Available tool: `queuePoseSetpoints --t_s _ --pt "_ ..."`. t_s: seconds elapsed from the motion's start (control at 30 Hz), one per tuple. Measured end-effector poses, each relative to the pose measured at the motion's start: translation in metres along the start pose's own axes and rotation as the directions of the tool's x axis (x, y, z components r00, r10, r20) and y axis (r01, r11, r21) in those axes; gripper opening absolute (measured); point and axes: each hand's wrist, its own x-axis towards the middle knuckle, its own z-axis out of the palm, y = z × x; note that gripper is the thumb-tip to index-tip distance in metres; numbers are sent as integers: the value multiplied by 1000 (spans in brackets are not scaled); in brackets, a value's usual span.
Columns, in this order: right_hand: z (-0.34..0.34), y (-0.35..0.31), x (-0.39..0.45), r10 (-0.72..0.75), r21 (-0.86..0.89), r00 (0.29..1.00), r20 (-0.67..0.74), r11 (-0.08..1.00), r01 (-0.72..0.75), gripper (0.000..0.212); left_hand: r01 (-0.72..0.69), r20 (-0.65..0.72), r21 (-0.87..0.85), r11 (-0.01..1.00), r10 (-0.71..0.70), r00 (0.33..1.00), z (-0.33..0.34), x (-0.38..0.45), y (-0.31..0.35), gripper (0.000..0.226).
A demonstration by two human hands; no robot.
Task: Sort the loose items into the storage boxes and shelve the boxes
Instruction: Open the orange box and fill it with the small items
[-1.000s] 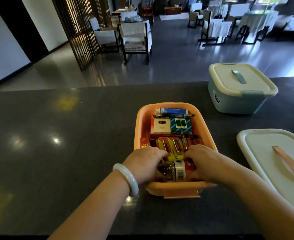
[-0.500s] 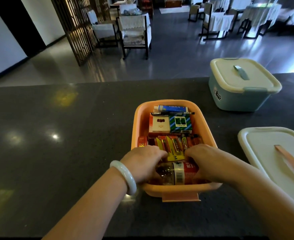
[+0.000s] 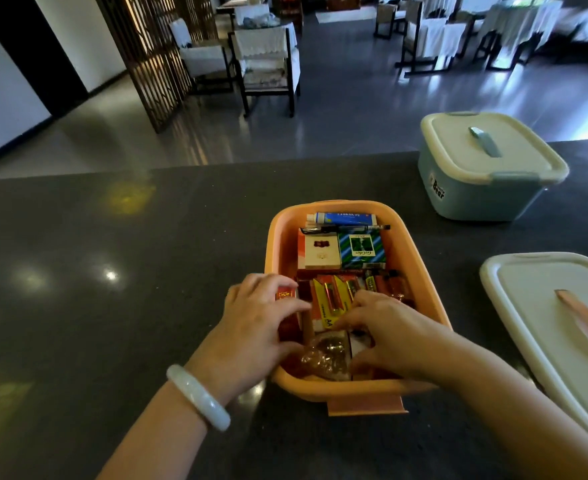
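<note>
The orange storage box (image 3: 356,388) sits open on the dark surface (image 3: 95,306), packed with small items. Right of it lies a white lid (image 3: 542,306); behind that, a closed blue box (image 3: 483,188). Left hand (image 3: 251,327) grips a red packet (image 3: 287,296) inside; right hand (image 3: 386,334) curls round a small bottle (image 3: 327,356).

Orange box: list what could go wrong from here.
1. The clear bottle lies on its side at the near end of the orange box, under both the left hand and the right hand; it may sit too high for the loose lid.
2. The battery pack lies tilted and could shift.
</note>
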Motion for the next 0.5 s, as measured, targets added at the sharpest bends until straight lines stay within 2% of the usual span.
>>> queuePoseSetpoints --t_s 0.13,0.27,0.37,0.5 --pt "8 4 1 32 29 999 -14 999 -31 55 187 -95 -209 960 -210 973 8 -14 -3 71" --pt "11 5 2 32 40 999 -11 999 -32 53 332 -24 -386 860 -369 929 14 -17 -4 88" --pt "11 6 2 38 45 999 -8 998 -37 54 362 41 -487 795 -393 919 19 -22 -2 89" --pt "12 6 3 51 54 999 -7 997 -51 56 357 21 -524 773 -407 913 23 -25 -3 85"
